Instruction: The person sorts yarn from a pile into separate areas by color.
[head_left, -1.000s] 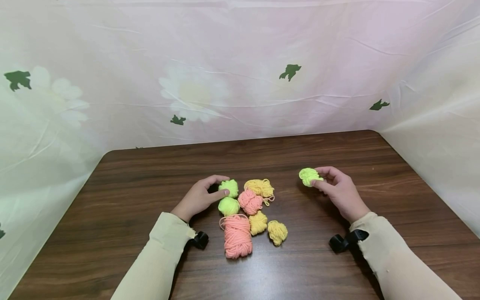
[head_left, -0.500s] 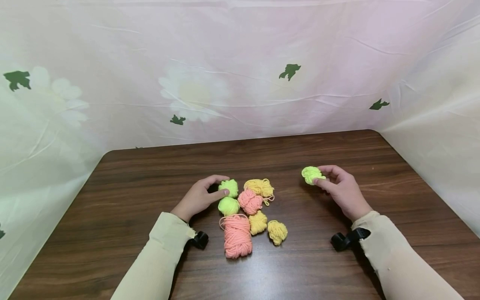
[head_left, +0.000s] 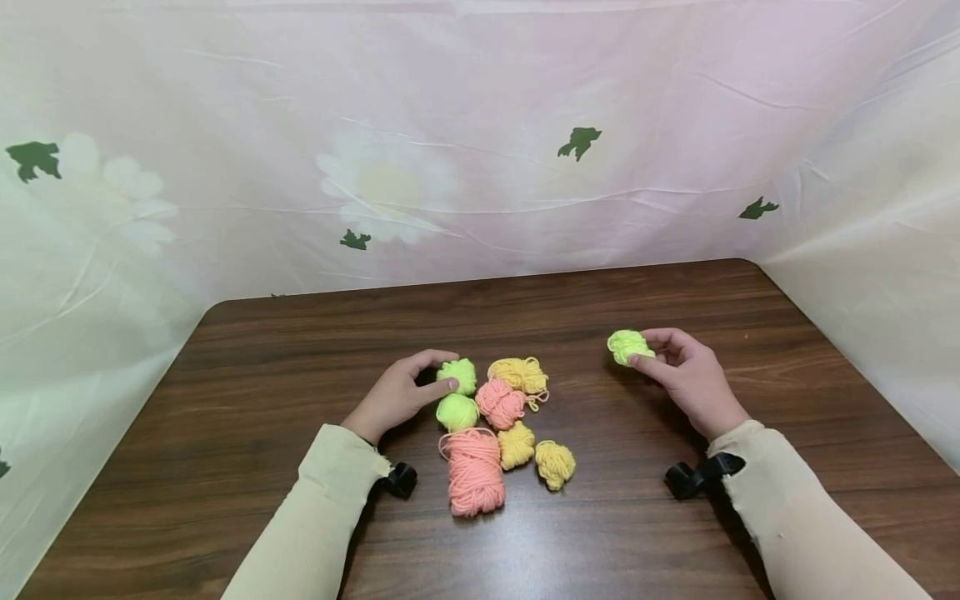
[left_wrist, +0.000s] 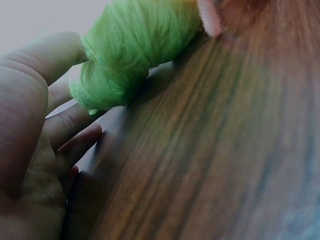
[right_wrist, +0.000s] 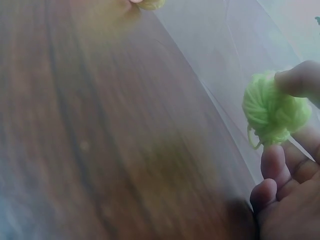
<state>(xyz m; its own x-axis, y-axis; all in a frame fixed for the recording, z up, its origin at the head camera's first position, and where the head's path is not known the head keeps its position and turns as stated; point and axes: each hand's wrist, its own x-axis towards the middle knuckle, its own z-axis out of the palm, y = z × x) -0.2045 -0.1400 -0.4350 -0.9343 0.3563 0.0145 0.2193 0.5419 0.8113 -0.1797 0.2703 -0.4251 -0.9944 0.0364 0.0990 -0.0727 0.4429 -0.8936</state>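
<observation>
Pose | left hand (head_left: 397, 394) gripping green yarn ball (head_left: 460, 374) | right hand (head_left: 694, 385) raised, pinching lime ball (head_left: 626, 346)

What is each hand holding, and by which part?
Right hand: a green yarn ball, by its right side. Left hand: the farther of two neighbouring green balls, by its left side.

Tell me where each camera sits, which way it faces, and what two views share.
Head: worn on the head, facing forward and down at the table, yarn cluster and floral backdrop; the sleeves, left hand and right hand show.
Left wrist: on that wrist, facing the pinched green yarn; left thumb and fingers show.
Right wrist: on that wrist, facing the pinched lime yarn ball; right thumb and fingers show.
Shared: head and right wrist both show the lime yarn ball.
</observation>
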